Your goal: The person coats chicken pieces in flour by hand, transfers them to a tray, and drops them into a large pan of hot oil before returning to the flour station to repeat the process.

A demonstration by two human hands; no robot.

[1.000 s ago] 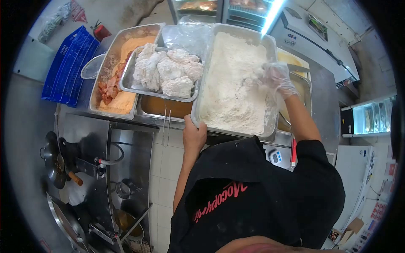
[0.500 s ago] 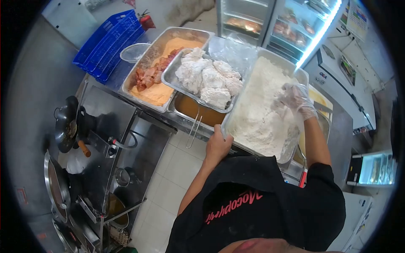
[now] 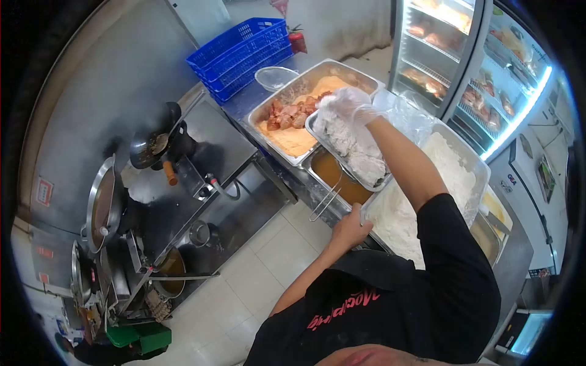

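Steel tray (image 3: 339,160): held white-coated pieces (image 3: 366,166), lay across the pan of brown liquid (image 3: 354,190) between powder tub and flour tub. Overlap probably saved bench space and kept the pieces in reach.
Right hand (image 3: 351,105): in a clear glove, floury, over the tray's far end at the pieces. Couldn't tell if it had pinched one or only touched. Glove likely kept flour off skin.
Left hand (image 3: 351,229): bare, fingers hooked on the near corner of the flour tub (image 3: 486,174), grasping it, likely to steady it.
Powder tub (image 3: 255,113): orange powder (image 3: 292,141), red meat (image 3: 287,116) heaped on top.
Wire handle (image 3: 326,204): stuck out over the liquid pan's near edge.
Black top (image 3: 378,329): red lettering, roughly "Mocopynig", last letters unsure.
Freezer (image 3: 519,198): read "GEA".
Wall label (image 3: 44,191): red-bordered, too small to read.
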